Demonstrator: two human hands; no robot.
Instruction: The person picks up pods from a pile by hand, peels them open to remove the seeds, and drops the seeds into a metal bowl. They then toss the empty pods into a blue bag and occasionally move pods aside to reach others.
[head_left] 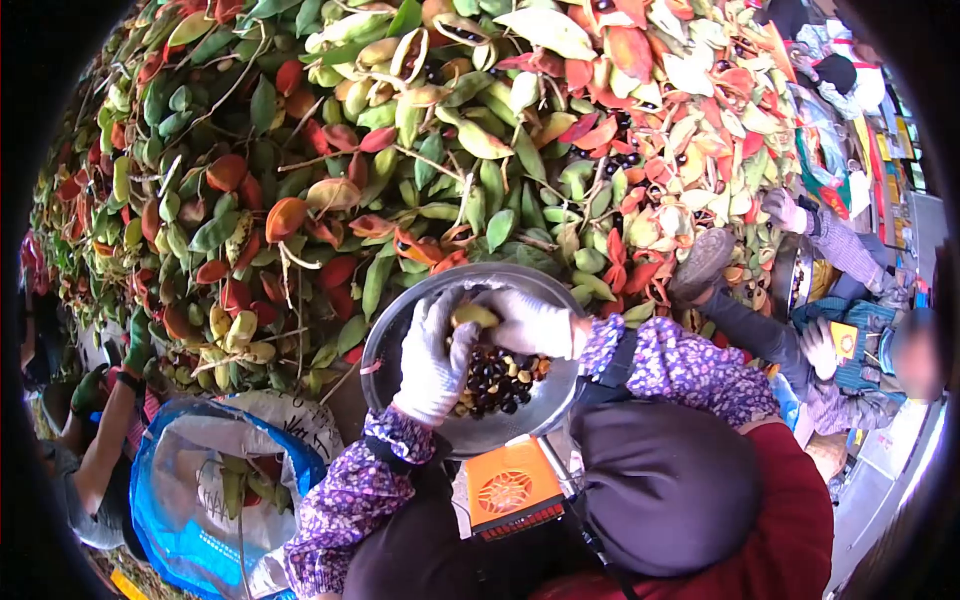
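Pod heap (480, 185) beyond metal bowl (558, 398); left hand (430, 355) pinching greenish pod (473, 315), right hand (530, 325) apparently gripping it too.

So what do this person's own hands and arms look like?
The left hand and right hand wear whitish knitted gloves. Purple floral sleeves cover the forearms, and a dark band crosses the right one near the wrist.

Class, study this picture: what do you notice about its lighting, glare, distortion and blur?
Head view: strong wide-angle bowing, with dark corners; head view: pods at upper right look pale and brightly lit, those at far left darker; head view: soft reflections on the metal bowl; head view: a co-worker's head at right is blurred.
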